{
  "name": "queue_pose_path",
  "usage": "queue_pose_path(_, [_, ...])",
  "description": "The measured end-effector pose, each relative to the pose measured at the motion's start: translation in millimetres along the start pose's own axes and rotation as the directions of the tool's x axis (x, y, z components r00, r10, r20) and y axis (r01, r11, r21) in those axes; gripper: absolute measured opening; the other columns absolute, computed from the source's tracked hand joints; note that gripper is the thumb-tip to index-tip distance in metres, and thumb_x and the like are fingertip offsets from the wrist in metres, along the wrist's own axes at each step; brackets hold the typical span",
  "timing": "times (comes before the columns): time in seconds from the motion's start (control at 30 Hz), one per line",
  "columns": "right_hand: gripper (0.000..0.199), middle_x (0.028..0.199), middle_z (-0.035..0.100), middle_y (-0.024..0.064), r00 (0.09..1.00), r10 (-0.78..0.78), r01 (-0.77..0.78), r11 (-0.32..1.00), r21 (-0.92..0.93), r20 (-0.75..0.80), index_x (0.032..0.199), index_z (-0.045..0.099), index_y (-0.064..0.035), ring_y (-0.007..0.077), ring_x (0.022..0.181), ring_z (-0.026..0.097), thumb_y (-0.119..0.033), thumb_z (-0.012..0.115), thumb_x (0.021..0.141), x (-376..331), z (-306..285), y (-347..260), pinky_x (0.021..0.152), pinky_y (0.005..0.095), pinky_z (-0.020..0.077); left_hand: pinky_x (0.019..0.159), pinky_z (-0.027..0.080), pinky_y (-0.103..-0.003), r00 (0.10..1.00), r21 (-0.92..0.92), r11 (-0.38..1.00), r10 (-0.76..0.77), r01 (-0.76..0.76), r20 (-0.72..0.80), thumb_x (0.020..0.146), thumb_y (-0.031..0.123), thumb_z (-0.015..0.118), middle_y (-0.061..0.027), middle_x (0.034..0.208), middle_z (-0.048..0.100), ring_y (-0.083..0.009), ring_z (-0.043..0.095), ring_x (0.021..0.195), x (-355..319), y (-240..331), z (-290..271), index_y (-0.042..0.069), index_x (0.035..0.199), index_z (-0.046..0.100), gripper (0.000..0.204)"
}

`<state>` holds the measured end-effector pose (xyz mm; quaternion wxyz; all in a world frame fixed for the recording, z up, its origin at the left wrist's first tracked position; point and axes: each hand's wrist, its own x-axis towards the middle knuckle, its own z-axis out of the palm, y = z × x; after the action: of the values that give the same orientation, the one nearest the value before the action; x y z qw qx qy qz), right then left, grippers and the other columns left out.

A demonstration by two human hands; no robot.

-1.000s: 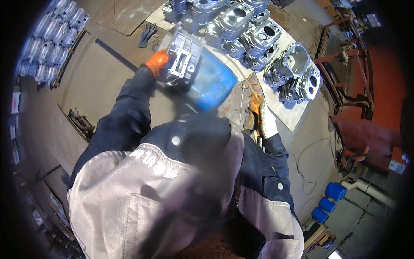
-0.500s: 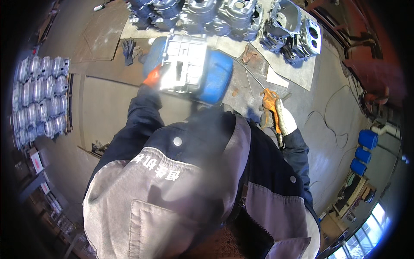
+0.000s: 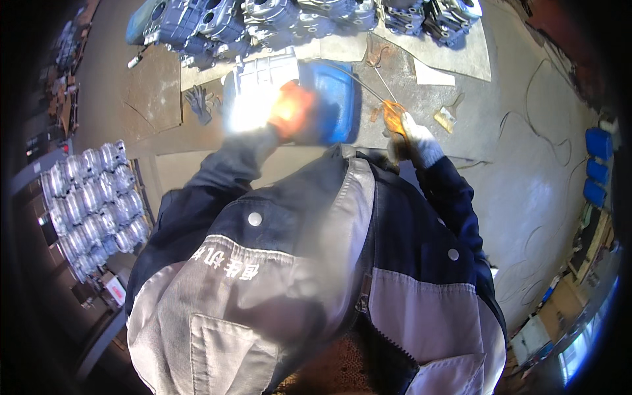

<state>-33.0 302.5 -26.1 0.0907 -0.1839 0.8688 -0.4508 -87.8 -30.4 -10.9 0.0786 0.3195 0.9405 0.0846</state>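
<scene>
A silvery metal casting (image 3: pixel 271 68) rests on a blue plastic container (image 3: pixel 337 104), its lower left washed out by glare. Over the casting's near right part is my left hand (image 3: pixel 289 109) in an orange glove. Motion smears its fingers, so its grip on the casting is unclear. To the right, my right hand (image 3: pixel 420 139), in a white and grey glove, is closed round an orange air blow gun (image 3: pixel 394 116). The gun's thin nozzle points away from me, toward the far side of the work surface.
Several metal castings (image 3: pixel 263 18) line the far edge. A paintbrush (image 3: pixel 448 116) and a white sheet (image 3: pixel 434 74) lie at right. Dark gloves (image 3: pixel 199 104) are left of the container. More castings (image 3: pixel 99 204) stand stacked at far left, and blue containers (image 3: pixel 598 164) at far right.
My left hand has moved from the casting's left side to its near right part. My right hand still holds the blow gun, now further up in view. The head view has shifted.
</scene>
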Motion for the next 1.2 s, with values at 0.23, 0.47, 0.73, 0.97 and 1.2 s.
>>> queue_pose_path(0.23, [0.045,0.087,0.066,0.0084,0.858,0.459,-0.493,0.610,0.620,0.231,0.108,0.060,0.0065,0.0147,0.076,0.057,-0.034,0.043,0.098,-27.4,17.1,-9.6,0.069,0.0305,0.0460,0.083,0.042,-0.044,0.780,0.519,0.854,-0.298,-0.040,0.550,0.079,0.024,0.060,-0.0051,0.093,0.069,-0.0251,0.063,0.094,56.5,8.2,69.9,0.015,0.092,0.071,0.019])
queue_pose_path(0.47, [0.048,0.101,0.065,0.0059,0.793,0.532,-0.540,0.387,0.747,0.298,0.122,0.055,0.0052,0.0123,0.088,0.056,-0.035,0.044,0.099,-31.1,7.9,-29.3,0.082,0.0274,0.0428,0.078,0.046,-0.041,0.563,0.482,0.853,-0.302,-0.201,0.769,0.068,0.041,0.073,-0.0025,0.098,0.070,-0.0239,0.064,0.095,68.4,-9.3,47.6,0.019,0.091,0.074,0.032])
queue_pose_path(0.73, [0.047,0.140,0.044,0.0137,0.898,0.235,-0.438,0.419,0.795,0.371,0.139,0.035,0.0035,0.0176,0.128,0.043,-0.026,0.034,0.101,18.8,9.4,-62.5,0.108,0.0273,0.0292,0.071,0.052,-0.042,0.808,0.468,0.883,-0.294,0.025,0.511,0.065,0.022,0.069,-0.0155,0.084,0.068,-0.0324,0.066,0.082,-15.4,-44.7,-31.3,0.008,0.082,0.070,0.022])
queue_pose_path(0.97, [0.044,0.128,0.049,0.0131,0.875,0.126,-0.395,0.746,0.536,0.468,0.132,0.040,0.0022,0.0174,0.114,0.046,-0.028,0.038,0.100,62.6,17.7,-58.1,0.096,0.0285,0.0331,0.072,0.052,-0.041,0.792,0.342,0.923,-0.339,0.175,0.508,0.063,0.018,0.069,-0.0166,0.082,0.067,-0.0359,0.065,0.080,-87.7,-114.4,-55.1,0.009,0.087,0.068,0.025])
queue_pose_path(1.2, [0.042,0.108,0.059,0.0111,0.888,0.098,-0.207,0.958,0.199,0.449,0.120,0.052,0.0019,0.0158,0.091,0.054,-0.032,0.040,0.100,71.1,48.6,-5.6,0.076,0.0295,0.0411,0.072,0.050,-0.043,0.640,0.328,0.724,-0.690,0.607,0.339,0.091,0.031,0.042,-0.0192,0.083,0.066,-0.0362,0.064,0.081,-170.0,-184.2,-10.0,0.005,0.081,0.069,0.039])
